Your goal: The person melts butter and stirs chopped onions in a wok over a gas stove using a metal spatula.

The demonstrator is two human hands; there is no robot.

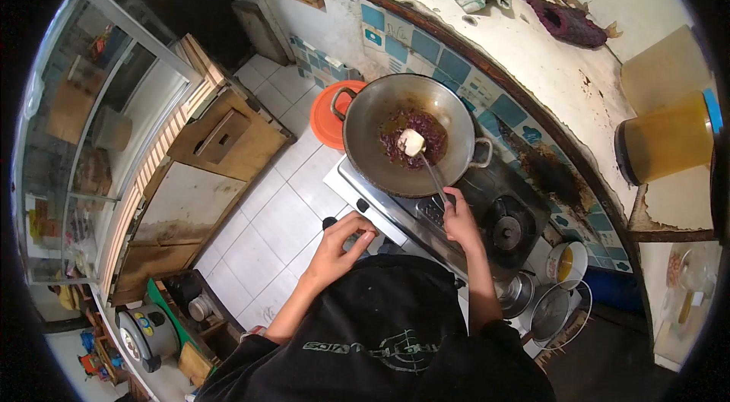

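Over the stove (pixel 508 232), our right hand (pixel 461 221) has its grip closed around the handle of a metal utensil (pixel 435 177), fingers and thumb pressed to its near end. The utensil slants down into a wide metal wok (pixel 363 132) at the far-left end of the stove, and its tip lies among dark reddish-purple pieces (pixel 436 137) pooled in the bottom. A pale lump (pixel 412 142) sits at that tip; we cannot tell whether it rests on the utensil or on the pieces. Our left hand (pixel 338 244) hangs near the stove's front edge, apart from the wok, its grip loosely curled with the thumb close to the forefinger; we cannot tell whether they meet, and we see nothing held between them. Beyond the wok's left handle lies an orange round thing (pixel 325 122), partly hidden by the wok.
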